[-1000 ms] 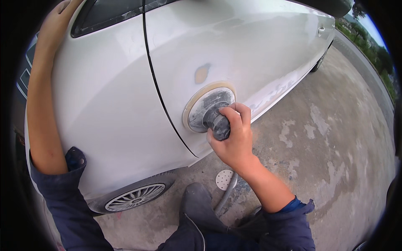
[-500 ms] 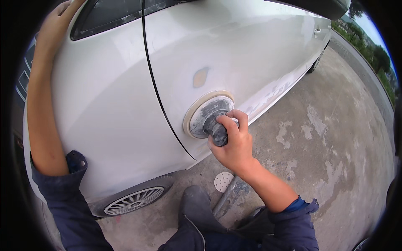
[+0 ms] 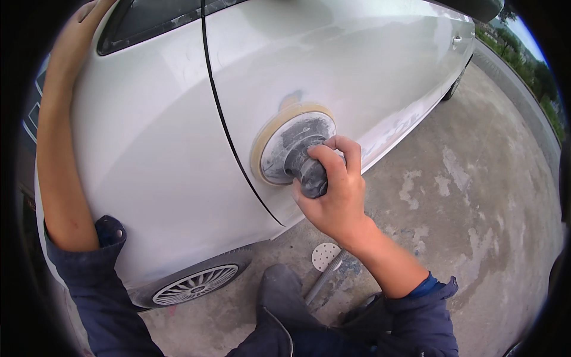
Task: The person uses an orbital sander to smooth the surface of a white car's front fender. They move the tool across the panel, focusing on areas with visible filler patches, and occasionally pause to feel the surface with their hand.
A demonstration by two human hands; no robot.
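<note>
My right hand (image 3: pixel 336 187) is wrapped round the dark, dust-covered body of a round disc sander (image 3: pixel 297 152). Its wide, tan-edged pad lies on the white car door (image 3: pixel 380 65), low down beside the dark seam. The pad's upper edge partly covers a small tan and grey patch (image 3: pixel 291 98). At the upper left, my left hand (image 3: pixel 83 15) rests against the car body (image 3: pixel 137 149) by the window; its fingers are mostly cut off by the frame edge.
A car wheel (image 3: pixel 196 285) is at the lower left, near my dark boot (image 3: pixel 279 288). On the stained concrete (image 3: pixel 482 196) lies a pale perforated disc (image 3: pixel 325 257), next to a grey hose (image 3: pixel 324 276). A side mirror (image 3: pixel 476 7) juts out at the top.
My right hand has moved the sander upward on the door, so its pad now overlaps the tan patch that showed whole before. My left hand has stayed in place.
</note>
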